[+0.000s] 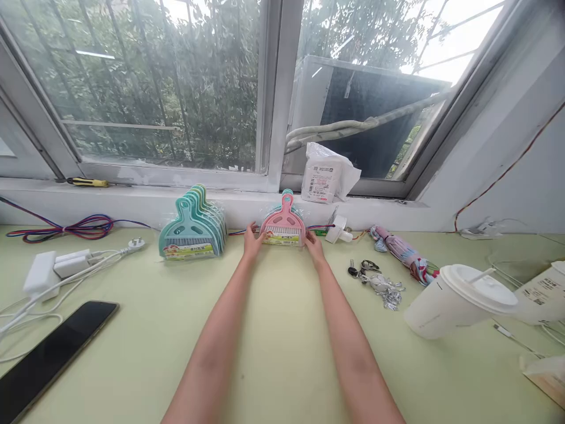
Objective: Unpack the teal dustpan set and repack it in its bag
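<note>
A pink mini dustpan-and-brush set [286, 221] in clear wrapping stands upright on the table against the wall, its labelled side towards me. Teal edges of at least one more set show behind it. My left hand [253, 241] grips its left edge, and my right hand [314, 245] holds the right edge, fingers partly hidden behind. To the left, several teal dustpan-and-brush sets [189, 228] stand in a row, one behind another, touched by neither hand.
On the left lie a phone [57, 353], white chargers [42, 274] and coiled wires [66, 228]. Keys [364, 270], a folded umbrella [404, 253] and a lidded cup [457, 303] are at right. A wrapped white package [324, 179] and a yellow-handled tool [88, 182] rest on the sill.
</note>
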Available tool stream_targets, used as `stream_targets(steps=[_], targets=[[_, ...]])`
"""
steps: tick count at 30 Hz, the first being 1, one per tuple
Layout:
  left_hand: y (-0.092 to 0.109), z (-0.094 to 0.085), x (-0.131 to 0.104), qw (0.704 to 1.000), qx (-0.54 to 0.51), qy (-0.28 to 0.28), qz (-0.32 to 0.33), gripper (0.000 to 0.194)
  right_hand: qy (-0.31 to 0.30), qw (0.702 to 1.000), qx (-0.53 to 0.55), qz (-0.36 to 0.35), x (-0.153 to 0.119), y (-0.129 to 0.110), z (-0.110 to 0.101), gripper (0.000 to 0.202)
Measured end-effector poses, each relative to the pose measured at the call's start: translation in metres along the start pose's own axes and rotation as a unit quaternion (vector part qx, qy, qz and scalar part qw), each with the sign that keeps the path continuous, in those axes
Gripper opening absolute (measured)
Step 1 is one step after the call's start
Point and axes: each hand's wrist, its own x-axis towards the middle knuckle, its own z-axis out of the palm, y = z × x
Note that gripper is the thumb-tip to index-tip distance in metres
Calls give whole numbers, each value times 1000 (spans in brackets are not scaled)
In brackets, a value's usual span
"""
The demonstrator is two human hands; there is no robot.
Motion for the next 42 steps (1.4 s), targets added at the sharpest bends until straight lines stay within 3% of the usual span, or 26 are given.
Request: stream_targets(steps=[2, 8, 13, 17, 23, 25, 27, 29, 33, 35, 38, 42], targets=[[6, -4, -6, 999, 33, 29, 19, 56, 21, 999, -27, -6, -5, -2, -1, 55], [33, -28, -49, 990, 98, 93, 40, 39, 186, 974, -121, -38, -49, -16, -8, 35], [59, -60, -102, 990, 77, 113, 25, 34, 130, 976, -171, -35, -110, -35, -9, 21], [68, -113, -116, 981, 116, 144, 53, 34, 49, 978, -195, -59, -163, -48, -4, 30], [56, -228, -78, 935, 257, 245, 0, 36, -75, 948, -288, -116, -217, -57, 9, 36], [52, -252, -64, 931, 289, 218, -38, 35, -98, 925, -345, -127, -219, -59, 19, 38], [50, -263, -53, 936, 305, 164, -69, 38, -103, 903, -397, -128, -210, -61, 32, 43], [49, -265, -45, 934, 315, 142, -92, 42, -92, 887, -434, -131, -192, -64, 48, 50], [46, -266, -35, 915, 345, 170, -125, 48, -71, 857, -487, -154, -148, -70, 77, 55], [44, -271, -30, 915, 357, 143, -123, 44, -70, 843, -512, -148, -129, -71, 85, 55], [44, -283, -25, 933, 336, 73, -107, 39, -79, 822, -546, -141, -110, -68, 87, 55], [54, -293, -34, 975, 183, -7, -128, 48, -78, 792, -581, -169, -100, -59, 82, 56]])
